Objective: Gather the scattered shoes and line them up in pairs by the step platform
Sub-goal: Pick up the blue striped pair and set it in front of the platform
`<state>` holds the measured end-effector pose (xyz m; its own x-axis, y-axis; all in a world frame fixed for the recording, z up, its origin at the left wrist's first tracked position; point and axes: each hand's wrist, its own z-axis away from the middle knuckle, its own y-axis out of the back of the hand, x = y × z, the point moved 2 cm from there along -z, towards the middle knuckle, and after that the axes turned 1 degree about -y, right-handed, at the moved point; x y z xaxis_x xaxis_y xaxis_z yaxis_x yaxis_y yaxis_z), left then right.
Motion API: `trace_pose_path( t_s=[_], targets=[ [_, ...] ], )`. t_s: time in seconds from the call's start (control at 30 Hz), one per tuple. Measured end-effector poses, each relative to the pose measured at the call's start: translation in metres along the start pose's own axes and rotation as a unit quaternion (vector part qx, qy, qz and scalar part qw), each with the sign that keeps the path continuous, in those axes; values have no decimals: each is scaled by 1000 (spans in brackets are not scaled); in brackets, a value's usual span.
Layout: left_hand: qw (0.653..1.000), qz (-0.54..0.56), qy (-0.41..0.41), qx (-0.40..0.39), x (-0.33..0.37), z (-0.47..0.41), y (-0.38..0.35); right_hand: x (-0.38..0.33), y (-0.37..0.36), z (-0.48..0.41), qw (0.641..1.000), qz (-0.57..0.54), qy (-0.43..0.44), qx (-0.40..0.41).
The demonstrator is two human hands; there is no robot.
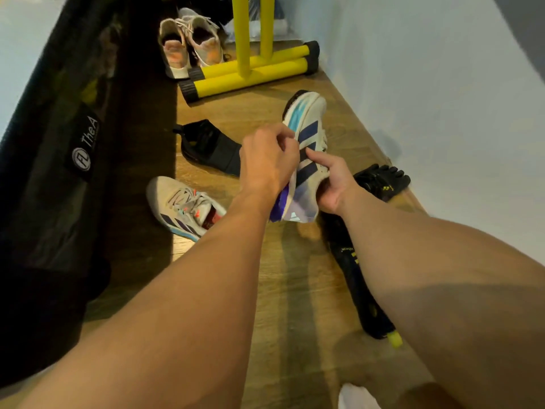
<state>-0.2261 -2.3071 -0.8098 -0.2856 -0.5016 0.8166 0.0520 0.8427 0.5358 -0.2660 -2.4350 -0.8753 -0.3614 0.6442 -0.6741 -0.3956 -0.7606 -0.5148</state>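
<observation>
black mesh fabric with a round white logo label [85, 149] fills the left edge, dark against a wood-plank floor [289, 290]. at the far end of the floor, a pair of pale knit sneakers with orange insoles [190, 44] stands side by side, touching the black end cap of a yellow tubular frame [250, 70].

nearer, a cream lace-up sneaker with navy stripes and a red insole [181, 206] sits upright on the planks just beside the mesh, partly hidden by the left forearm. behind it a black low-cut shoe [209, 147] lies tilted on the floor.

at centre, the person's left hand [267, 165] pinches the upper edge of a matching cream sneaker with navy stripes and a turquoise flash [308, 132], fingers curled tight on it. the shoe is lifted off the floor, turned on its side, toe pointing away towards the frame. the right hand [333, 185] grips its heel end from beneath, with one fingertip laid on the stripes.

to the right, a black five-toed shoe [383, 178] rests close to the pale wall [442, 98]; a second black toe shoe with yellow trim [354, 270] lies lengthwise under the right forearm.
</observation>
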Motion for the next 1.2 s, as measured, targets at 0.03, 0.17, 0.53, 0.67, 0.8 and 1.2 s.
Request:
trace_pose_path(
  t_s=[0.03,0.17,0.53,0.67,0.8,1.2],
  targets=[
    [1000,16,6,1,5,0,1,1,7,0,1000,2,5,12],
    [998,45,-38,-36,28,0,-2,-8,24,11,1000,-22,4,9],
    [987,10,144,-77,-40,6,16,-16,-26,-4,943,303,-123,57],
    [982,8,171,-82,-62,14,21,-7,-50,-13,894,424,-100,99],
    [969,-142,201,-10,-90,15,34,2,-65,-26,854,507,-56,105],
    [850,-184,481,-107,-157,31,11,40,-62,-33,721,678,-53,129]
  ],
)
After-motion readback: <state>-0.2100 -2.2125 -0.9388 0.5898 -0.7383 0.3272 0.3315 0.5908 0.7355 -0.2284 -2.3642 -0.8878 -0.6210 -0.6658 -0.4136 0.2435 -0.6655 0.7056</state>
